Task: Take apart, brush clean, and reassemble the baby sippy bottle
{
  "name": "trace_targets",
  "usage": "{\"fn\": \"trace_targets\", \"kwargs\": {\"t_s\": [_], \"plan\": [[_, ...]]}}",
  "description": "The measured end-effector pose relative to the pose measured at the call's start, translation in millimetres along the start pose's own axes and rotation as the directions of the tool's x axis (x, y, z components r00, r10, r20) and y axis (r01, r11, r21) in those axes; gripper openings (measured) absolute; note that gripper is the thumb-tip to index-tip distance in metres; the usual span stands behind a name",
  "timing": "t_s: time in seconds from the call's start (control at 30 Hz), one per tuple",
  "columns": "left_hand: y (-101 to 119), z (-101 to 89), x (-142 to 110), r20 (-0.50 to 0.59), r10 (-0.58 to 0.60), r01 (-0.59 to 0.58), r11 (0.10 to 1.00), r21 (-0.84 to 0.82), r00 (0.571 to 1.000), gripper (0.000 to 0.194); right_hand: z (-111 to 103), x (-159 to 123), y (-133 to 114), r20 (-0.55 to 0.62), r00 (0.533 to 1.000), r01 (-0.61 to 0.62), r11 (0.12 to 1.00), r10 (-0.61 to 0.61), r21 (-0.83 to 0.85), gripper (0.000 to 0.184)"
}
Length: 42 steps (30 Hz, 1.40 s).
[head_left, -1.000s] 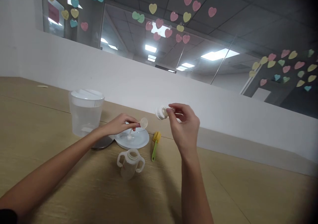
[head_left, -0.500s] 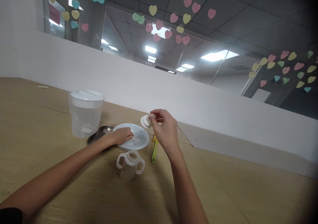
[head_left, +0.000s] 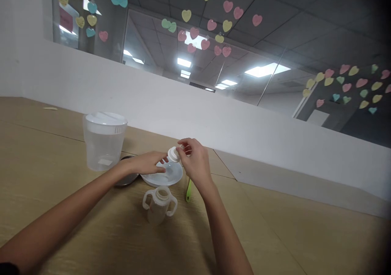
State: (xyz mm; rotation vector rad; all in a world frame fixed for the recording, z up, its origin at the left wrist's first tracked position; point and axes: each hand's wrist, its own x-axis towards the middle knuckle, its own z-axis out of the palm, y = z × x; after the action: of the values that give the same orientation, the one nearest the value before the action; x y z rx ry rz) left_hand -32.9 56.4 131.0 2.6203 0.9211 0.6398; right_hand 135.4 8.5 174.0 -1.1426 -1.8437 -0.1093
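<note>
A white baby bottle collar [head_left: 173,154] with a clear nipple is pinched in my right hand [head_left: 195,159], over the far side of a pale blue plate [head_left: 171,177]. My left hand [head_left: 148,163] reaches across the plate's left part with thumb and fingers apart, its fingertips close to the collar; I cannot tell whether they touch it. In front of the plate, a translucent baby bottle [head_left: 159,206] with two white side handles stands upright, its mouth uncovered.
Left of the plate stands a clear lidded plastic pitcher [head_left: 104,145]. A dark metal tray [head_left: 126,180] lies partly under my left forearm. The green handle [head_left: 188,190] of a brush or similar tool rests beside the bottle. A white wall [head_left: 183,104] borders the table behind.
My left hand has risen off the plate and its fingers have spread. My right hand has brought the bottle collar slightly left and down, closer to the left hand.
</note>
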Motion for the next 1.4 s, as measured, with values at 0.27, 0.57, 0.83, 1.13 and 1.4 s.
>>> {"fn": "trace_targets", "kwargs": {"t_s": [0.27,0.57,0.83,1.13,1.4], "plan": [[24,-17.6,-6,-0.369,-0.028,-0.063,0.97,-0.234,0.929,0.074,3,-1,-7,-0.096,0.995,0.016,0.992,-0.004,0.122,0.013],[34,-17.3,-8,-0.467,0.226,-0.156,0.97,0.185,0.855,0.037,3,-1,-4,0.046,0.999,-0.025,0.998,0.022,0.061,0.018],[41,-12.4,-13,-0.477,0.26,-0.057,0.916,0.398,0.84,0.036,-1,-4,-11,0.038,0.999,0.003,1.0,-0.003,0.016,0.021],[45,-10.0,-14,-0.536,0.355,-0.129,0.902,0.412,0.766,0.036,2,-5,-11,-0.168,0.986,-0.001,0.994,0.02,0.109,0.016],[53,-20.0,-17,-0.653,0.205,-0.139,0.978,0.153,0.729,0.043,-22,12,0,0.027,0.946,-0.23,0.614,0.322,0.755,0.017]]}}
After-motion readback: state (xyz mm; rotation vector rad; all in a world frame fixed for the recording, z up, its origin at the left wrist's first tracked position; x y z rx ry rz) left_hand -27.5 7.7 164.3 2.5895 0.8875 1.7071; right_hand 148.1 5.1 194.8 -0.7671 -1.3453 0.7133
